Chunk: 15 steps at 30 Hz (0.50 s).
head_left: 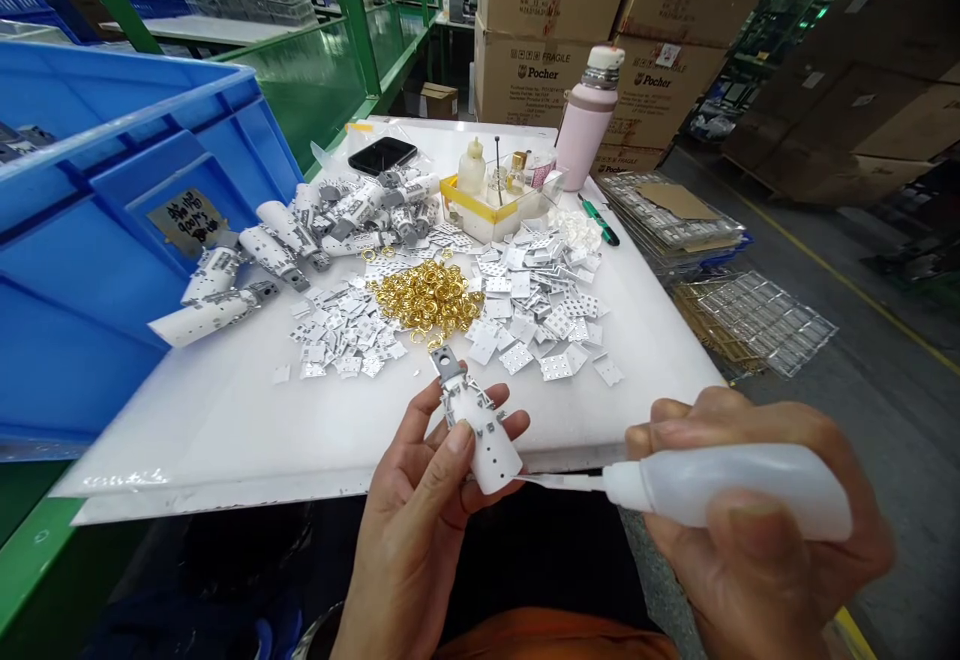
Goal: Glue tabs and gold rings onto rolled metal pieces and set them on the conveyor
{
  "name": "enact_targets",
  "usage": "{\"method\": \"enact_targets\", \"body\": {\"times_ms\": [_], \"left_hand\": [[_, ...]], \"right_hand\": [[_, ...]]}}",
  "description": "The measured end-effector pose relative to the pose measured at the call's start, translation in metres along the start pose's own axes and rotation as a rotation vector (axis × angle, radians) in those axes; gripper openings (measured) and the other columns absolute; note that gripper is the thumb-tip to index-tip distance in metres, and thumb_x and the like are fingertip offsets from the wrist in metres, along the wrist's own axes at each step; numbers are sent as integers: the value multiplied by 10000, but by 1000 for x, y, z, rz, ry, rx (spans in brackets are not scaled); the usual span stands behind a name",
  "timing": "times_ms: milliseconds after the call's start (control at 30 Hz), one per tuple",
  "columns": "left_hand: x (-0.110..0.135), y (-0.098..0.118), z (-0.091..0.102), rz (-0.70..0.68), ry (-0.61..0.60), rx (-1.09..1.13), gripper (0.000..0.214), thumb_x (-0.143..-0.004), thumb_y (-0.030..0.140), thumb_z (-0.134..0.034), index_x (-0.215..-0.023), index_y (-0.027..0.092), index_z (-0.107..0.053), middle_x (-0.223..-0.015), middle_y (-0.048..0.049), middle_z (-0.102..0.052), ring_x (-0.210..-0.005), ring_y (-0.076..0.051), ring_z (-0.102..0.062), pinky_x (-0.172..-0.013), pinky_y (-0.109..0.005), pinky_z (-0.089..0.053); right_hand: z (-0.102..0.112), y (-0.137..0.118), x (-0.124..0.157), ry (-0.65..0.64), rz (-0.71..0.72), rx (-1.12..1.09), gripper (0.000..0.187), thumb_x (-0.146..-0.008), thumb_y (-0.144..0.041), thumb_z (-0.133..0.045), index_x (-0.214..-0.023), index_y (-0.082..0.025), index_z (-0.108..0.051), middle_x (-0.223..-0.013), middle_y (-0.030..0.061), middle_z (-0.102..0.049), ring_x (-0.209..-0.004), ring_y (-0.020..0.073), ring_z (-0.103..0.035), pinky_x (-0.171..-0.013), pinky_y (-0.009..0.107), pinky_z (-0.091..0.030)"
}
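Observation:
In my left hand [420,500] is a white cone-shaped plastic model part [495,455] with grey fittings, its wide end tilted down toward me. My right hand [772,520] wraps round a translucent squeeze bottle [735,480]. The bottle's thin nozzle [562,481] points left, its tip at the lower rim of the part; whether it touches I cannot tell. Beyond my hands lies a heap of gold rings [431,295], between small white perforated plates on the left [349,330] and larger ones on the right [559,325].
A blue crate [150,160] borders the table [247,440] on the left, near piled similar parts [274,250]. Farther back are a phone [382,154], a yellow-edged tray [480,224] with small bottles, a pink flask [589,130] and a green cutter [600,220]. Cartons [540,70] stand behind.

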<state>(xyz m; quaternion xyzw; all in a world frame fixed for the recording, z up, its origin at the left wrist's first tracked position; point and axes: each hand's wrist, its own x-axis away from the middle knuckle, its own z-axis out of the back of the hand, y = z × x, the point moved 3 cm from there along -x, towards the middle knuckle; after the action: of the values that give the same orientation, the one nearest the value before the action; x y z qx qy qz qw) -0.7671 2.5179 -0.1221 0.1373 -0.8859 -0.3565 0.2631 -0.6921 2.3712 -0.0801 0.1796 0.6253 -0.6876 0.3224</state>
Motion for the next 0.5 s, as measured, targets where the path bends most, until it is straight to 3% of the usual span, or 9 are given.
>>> {"method": "enact_targets", "body": {"times_ms": [167, 500], "left_hand": [[3, 0, 0, 3, -1, -4, 404, -894, 240, -571, -1279, 223, -448, -1290, -114, -616, -1105, -304, -622, -692, -282, -614], [3, -1, -1, 16, -9, 13, 386, -899, 223, -562, -1267, 216, -449, -1304, -124, -603, -1103, -302, -623, -695, -284, -613]], "right_hand": [[-5, 3, -1, 10, 67, -90, 167, -871, -297, -593, -964, -188, -677, -749, 34, -611, -687, 190, -547, -665, 376, -455], [-5, 3, 0, -12, 60, -60, 151, -869, -260, -589, -960, -172, -671, -803, 20, -645, -727, 173, -560, -704, 361, -465]]}}
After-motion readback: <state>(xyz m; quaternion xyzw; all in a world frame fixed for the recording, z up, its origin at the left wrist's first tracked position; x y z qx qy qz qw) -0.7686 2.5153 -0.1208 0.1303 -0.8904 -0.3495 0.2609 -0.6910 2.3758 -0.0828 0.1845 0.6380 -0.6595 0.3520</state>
